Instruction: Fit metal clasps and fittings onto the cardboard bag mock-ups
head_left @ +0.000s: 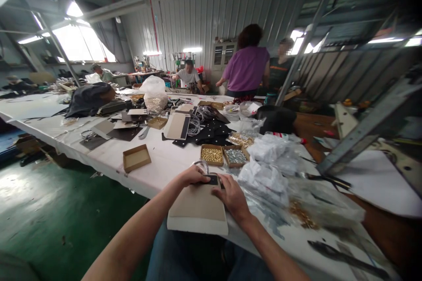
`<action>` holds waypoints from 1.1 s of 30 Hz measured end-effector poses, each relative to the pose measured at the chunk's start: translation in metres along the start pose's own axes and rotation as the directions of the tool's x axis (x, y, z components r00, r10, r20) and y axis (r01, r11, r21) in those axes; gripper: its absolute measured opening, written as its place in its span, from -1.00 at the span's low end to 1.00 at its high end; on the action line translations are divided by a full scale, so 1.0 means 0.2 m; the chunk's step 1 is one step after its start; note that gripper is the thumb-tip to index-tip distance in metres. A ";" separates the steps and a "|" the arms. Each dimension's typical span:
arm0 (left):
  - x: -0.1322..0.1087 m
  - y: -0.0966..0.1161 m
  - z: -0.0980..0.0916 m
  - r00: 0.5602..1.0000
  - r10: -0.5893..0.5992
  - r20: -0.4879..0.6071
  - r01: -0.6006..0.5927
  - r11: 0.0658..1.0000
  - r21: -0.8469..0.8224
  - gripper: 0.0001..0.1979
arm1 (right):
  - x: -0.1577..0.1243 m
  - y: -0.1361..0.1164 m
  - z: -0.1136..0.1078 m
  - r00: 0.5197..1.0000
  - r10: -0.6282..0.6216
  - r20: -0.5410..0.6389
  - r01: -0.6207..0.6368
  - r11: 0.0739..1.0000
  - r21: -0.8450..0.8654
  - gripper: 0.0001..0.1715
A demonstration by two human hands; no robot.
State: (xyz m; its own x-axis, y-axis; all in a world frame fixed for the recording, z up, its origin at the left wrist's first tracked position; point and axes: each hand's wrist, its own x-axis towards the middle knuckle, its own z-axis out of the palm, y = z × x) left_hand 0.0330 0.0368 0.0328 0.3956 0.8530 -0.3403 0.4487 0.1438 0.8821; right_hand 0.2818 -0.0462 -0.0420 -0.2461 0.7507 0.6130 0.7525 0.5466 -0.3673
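A flat beige panel [198, 210] with a pale lower edge lies at the table's front edge, partly over my lap. A small black piece [212, 180] sits at its far end. My left hand [194, 176] grips that far end, its thumb lying on the black piece. My right hand [233, 195] holds the right side, fingertips at the black piece and thumb over the panel. A silvery loop [201, 166] shows just beyond my left fingers. What lies under my fingers is hidden.
Ahead stand a box of gold-coloured small parts [211, 154] and a box of silver ones [235, 156]. A shallow cardboard box [136, 158] lies left. Clear plastic bags [267, 175] crowd the right, near a black-handled tool [329, 252]. Stacked panels [178, 124] lie farther back; several people are beyond.
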 end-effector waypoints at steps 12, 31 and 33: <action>-0.04 0.02 0.05 0.998 0.062 0.011 -0.063 0.969 0.239 -0.57 | 0.04 -0.02 -0.07 0.967 0.251 -0.041 -0.235 0.943 0.238 -0.49; -0.06 0.15 0.19 0.986 0.063 -0.156 0.052 0.767 0.639 -0.58 | 0.18 -0.08 -0.28 0.918 -0.062 0.393 -0.012 0.983 0.183 -0.64; -0.06 0.15 0.20 0.987 0.068 -0.145 0.042 0.764 0.644 -0.58 | 0.19 -0.09 -0.26 0.913 -0.065 0.402 -0.005 0.985 0.172 -0.73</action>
State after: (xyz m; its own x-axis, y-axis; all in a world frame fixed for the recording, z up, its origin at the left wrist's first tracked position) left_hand 0.0730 0.0113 0.0508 0.3049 0.9246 -0.2286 0.8754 -0.1775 0.4496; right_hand 0.2915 -0.0462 0.0249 -0.5195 0.7991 0.3027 0.6374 0.5983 -0.4856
